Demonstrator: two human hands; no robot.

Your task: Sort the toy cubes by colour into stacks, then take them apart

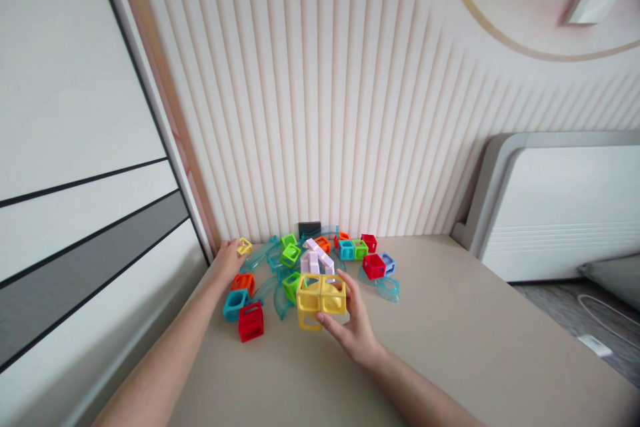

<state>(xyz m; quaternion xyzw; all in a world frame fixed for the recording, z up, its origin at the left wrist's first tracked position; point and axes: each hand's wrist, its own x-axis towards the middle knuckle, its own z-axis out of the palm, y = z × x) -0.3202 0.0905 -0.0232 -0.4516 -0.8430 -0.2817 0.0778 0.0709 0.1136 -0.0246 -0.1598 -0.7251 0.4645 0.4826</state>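
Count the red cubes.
3: one red cube at the near left, a second back right near the wall, a third in front of that. Others may be hidden.

A ribbed cream wall (310, 93) rises behind a beige tabletop (440, 320), beside white panels (65, 67).

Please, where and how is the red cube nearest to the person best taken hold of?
Probably by its upper frame edges, coming from above and the near right. The red cube has openwork sides, leaving rims to pinch, and the blue cube sits close at its far left.
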